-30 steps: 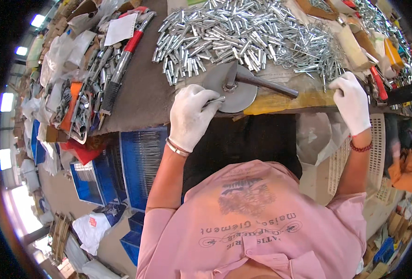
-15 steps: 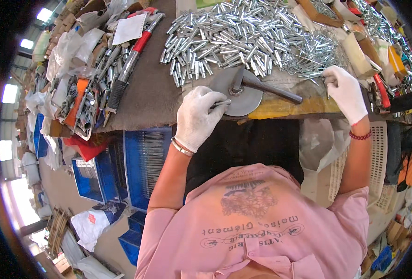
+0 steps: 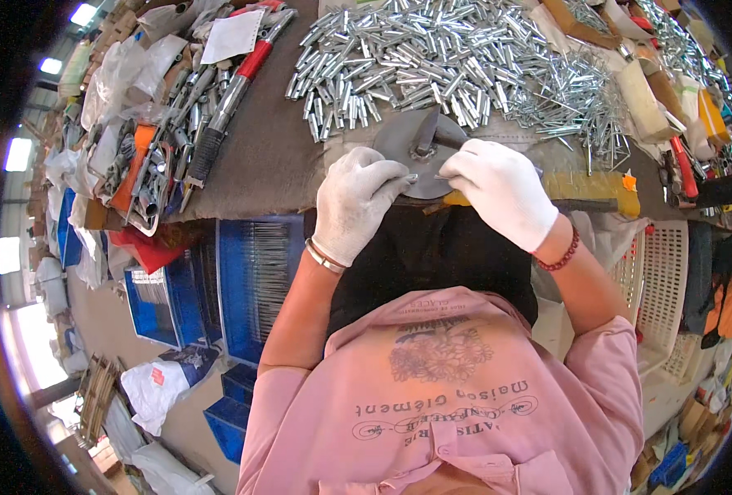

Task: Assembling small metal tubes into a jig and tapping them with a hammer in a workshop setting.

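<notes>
My gloved left hand pinches a small silver metal tube, its end poking out past the thumb and forefinger. Facing it from the right, my gloved right hand is closed in a pinch around a thin metal pin, of which only the tip shows. Both hands hover at the bench's front edge, their fingertips a short gap apart. Just behind them lies a round grey metal disc with a hammer on it; my right hand covers most of the hammer's handle.
A broad heap of silver metal tubes covers the back of the bench, with a pile of thin pins to its right. Tools and a red-and-black bar lie at left. Blue crates stand below, a white basket at right.
My right hand has come from the pin pile, leftward and nearer, to face my left hand. The left hand has stayed nearly in place with the tube.
</notes>
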A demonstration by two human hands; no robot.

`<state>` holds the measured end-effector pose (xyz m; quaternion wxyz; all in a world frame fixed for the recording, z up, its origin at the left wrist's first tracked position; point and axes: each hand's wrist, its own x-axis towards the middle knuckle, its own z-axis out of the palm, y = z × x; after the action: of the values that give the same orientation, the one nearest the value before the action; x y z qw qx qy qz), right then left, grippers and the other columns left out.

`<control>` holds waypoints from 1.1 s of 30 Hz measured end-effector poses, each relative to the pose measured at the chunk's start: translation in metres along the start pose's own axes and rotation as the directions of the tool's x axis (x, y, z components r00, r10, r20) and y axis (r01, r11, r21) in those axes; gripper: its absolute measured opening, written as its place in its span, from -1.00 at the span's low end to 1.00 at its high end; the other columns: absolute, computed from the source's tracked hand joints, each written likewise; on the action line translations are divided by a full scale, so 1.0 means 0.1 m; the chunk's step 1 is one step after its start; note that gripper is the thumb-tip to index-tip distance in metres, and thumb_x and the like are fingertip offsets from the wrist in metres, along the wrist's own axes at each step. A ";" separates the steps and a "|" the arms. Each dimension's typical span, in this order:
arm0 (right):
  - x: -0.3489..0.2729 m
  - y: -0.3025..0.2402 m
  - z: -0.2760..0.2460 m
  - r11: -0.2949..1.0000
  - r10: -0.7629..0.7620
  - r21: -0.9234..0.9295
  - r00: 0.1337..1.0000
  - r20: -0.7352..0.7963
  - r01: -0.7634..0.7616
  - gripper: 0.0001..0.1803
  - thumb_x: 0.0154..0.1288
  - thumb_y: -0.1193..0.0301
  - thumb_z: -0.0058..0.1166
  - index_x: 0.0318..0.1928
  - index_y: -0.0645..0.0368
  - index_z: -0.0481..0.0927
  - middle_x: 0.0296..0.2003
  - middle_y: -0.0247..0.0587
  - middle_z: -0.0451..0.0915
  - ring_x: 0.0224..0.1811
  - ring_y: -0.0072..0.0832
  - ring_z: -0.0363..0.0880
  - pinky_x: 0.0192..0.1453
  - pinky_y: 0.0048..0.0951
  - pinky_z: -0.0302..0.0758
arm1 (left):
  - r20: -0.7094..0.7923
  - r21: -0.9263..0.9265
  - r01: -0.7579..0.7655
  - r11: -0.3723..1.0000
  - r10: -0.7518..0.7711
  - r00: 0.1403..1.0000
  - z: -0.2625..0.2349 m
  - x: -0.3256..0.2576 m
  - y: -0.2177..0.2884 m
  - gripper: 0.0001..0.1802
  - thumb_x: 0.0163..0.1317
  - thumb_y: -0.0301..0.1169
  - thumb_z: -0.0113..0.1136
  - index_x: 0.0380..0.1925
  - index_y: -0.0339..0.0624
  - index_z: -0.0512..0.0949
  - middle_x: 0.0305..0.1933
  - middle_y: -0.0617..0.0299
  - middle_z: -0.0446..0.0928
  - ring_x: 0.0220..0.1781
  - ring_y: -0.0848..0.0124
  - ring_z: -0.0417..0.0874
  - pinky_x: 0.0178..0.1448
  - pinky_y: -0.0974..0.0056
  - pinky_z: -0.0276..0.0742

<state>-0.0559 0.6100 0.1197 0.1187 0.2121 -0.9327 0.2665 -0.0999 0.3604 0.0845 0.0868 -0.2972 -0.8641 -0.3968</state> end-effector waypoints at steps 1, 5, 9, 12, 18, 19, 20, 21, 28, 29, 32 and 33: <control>0.03 0.01 0.04 1.000 0.016 0.019 0.999 0.030 -0.017 -0.91 0.30 0.48 0.31 -0.20 0.05 0.77 -0.26 -0.23 0.67 -0.14 -0.15 0.72 0.00 -0.17 0.66 | 0.000 0.000 0.004 1.000 -0.004 1.000 0.00 0.00 -0.01 -0.86 0.14 -0.42 0.56 -0.31 -0.07 0.77 -0.25 0.19 0.64 -0.14 0.10 0.69 -0.05 0.06 0.60; 0.12 0.01 0.09 0.998 0.058 -0.008 0.994 0.098 -0.057 -0.97 0.29 0.43 0.30 -0.31 0.02 0.76 -0.29 -0.27 0.67 -0.15 -0.18 0.73 -0.04 -0.17 0.66 | 0.002 -0.024 0.004 1.000 -0.004 1.000 0.01 -0.02 -0.05 -0.84 0.12 -0.43 0.57 -0.29 -0.05 0.77 -0.24 0.19 0.63 -0.14 0.11 0.70 -0.06 0.06 0.61; 0.15 -0.02 0.11 0.999 0.042 0.000 0.997 0.065 -0.042 -0.89 0.31 0.42 0.22 -0.39 0.04 0.74 -0.31 -0.22 0.67 -0.17 -0.13 0.74 -0.06 -0.10 0.68 | 0.010 -0.014 0.002 1.000 -0.002 1.000 0.03 -0.04 -0.08 -0.82 0.11 -0.43 0.56 -0.28 -0.03 0.77 -0.24 0.20 0.64 -0.14 0.11 0.70 -0.06 0.07 0.61; 0.15 0.02 0.15 1.000 0.021 -0.007 0.999 0.048 -0.020 -0.95 0.30 0.40 0.27 -0.33 0.01 0.75 -0.31 -0.27 0.65 -0.17 -0.18 0.72 -0.06 -0.18 0.66 | 0.002 0.004 -0.021 1.000 0.021 1.000 0.03 -0.05 -0.09 -0.82 0.11 -0.43 0.56 -0.27 -0.02 0.77 -0.24 0.20 0.64 -0.14 0.11 0.70 -0.06 0.07 0.61; 0.19 0.04 0.18 1.000 -0.002 0.031 0.998 0.066 0.000 -0.92 0.33 0.38 0.25 -0.32 0.02 0.75 -0.29 -0.28 0.66 -0.16 -0.19 0.72 -0.05 -0.19 0.65 | -0.011 0.002 0.003 1.000 -0.003 1.000 0.06 -0.05 -0.08 -0.83 0.13 -0.42 0.55 -0.27 -0.03 0.77 -0.25 0.19 0.63 -0.14 0.10 0.70 -0.06 0.06 0.60; 0.20 0.05 0.19 1.000 -0.011 0.027 0.998 0.066 0.009 -0.92 0.33 0.37 0.25 -0.32 0.02 0.75 -0.29 -0.27 0.66 -0.15 -0.18 0.72 -0.04 -0.18 0.65 | -0.010 0.002 0.001 1.000 -0.001 1.000 0.06 -0.05 -0.08 -0.83 0.13 -0.42 0.55 -0.27 -0.03 0.77 -0.25 0.19 0.63 -0.14 0.10 0.70 -0.06 0.06 0.60; 0.20 0.06 0.20 1.000 -0.019 0.022 0.998 0.066 0.018 -0.92 0.33 0.37 0.25 -0.32 0.02 0.75 -0.29 -0.26 0.66 -0.15 -0.17 0.71 -0.04 -0.18 0.65 | -0.018 0.003 -0.004 1.000 0.004 1.000 0.05 -0.05 -0.07 -0.83 0.12 -0.44 0.54 -0.26 -0.04 0.77 -0.25 0.18 0.63 -0.13 0.09 0.70 -0.05 0.06 0.60; 0.20 0.06 0.22 1.000 -0.015 0.019 0.998 0.063 0.013 -0.92 0.33 0.37 0.25 -0.32 0.02 0.75 -0.29 -0.26 0.66 -0.15 -0.17 0.71 -0.04 -0.18 0.65 | -0.023 0.001 -0.012 1.000 0.012 1.000 0.05 -0.04 -0.06 -0.83 0.12 -0.45 0.54 -0.26 -0.05 0.77 -0.25 0.17 0.63 -0.13 0.09 0.70 -0.05 0.06 0.60; 0.16 0.00 0.36 0.995 -0.032 0.090 0.999 -0.021 0.034 -0.94 0.28 0.36 0.33 -0.27 0.02 0.77 -0.30 -0.24 0.63 -0.15 -0.16 0.71 -0.03 -0.16 0.65 | -0.016 -0.049 -0.051 0.998 0.050 0.999 0.01 -0.05 -0.08 -0.83 0.12 -0.56 0.51 -0.27 -0.12 0.78 -0.26 0.11 0.66 -0.14 0.08 0.73 -0.05 0.09 0.63; 0.13 -0.02 0.33 0.995 -0.035 0.087 0.999 -0.041 0.039 -0.92 0.28 0.35 0.35 -0.25 0.02 0.78 -0.29 -0.24 0.63 -0.15 -0.17 0.71 -0.04 -0.16 0.65 | -0.015 -0.044 -0.051 0.998 0.051 0.999 0.02 -0.04 -0.07 -0.83 0.13 -0.56 0.51 -0.26 -0.12 0.78 -0.27 0.10 0.66 -0.16 0.08 0.73 -0.07 0.10 0.63; 0.06 0.08 0.02 1.000 0.016 0.003 0.991 -0.136 -0.015 -0.85 0.25 0.39 0.40 -0.16 0.01 0.80 -0.24 -0.24 0.67 -0.11 -0.19 0.74 -0.02 -0.21 0.67 | -0.071 -0.008 -0.107 0.994 0.107 0.992 -0.04 -0.03 0.04 -0.83 0.13 -0.53 0.54 -0.27 -0.11 0.77 -0.28 0.11 0.64 -0.19 0.06 0.72 -0.10 0.09 0.62; 0.02 0.20 -0.17 0.994 0.072 -0.067 0.988 -0.134 -0.082 -0.88 0.28 0.38 0.39 -0.17 0.01 0.81 -0.24 -0.24 0.69 -0.13 -0.19 0.75 -0.04 -0.23 0.68 | -0.069 0.014 -0.100 0.995 0.101 0.993 -0.05 -0.01 0.07 -0.83 0.12 -0.52 0.55 -0.28 -0.10 0.77 -0.29 0.11 0.64 -0.20 0.06 0.71 -0.10 0.08 0.62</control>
<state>-0.0650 0.6335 0.1256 0.1770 0.1535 -0.9393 0.2505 -0.0953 0.3594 0.0917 0.1382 -0.3257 -0.8466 -0.3976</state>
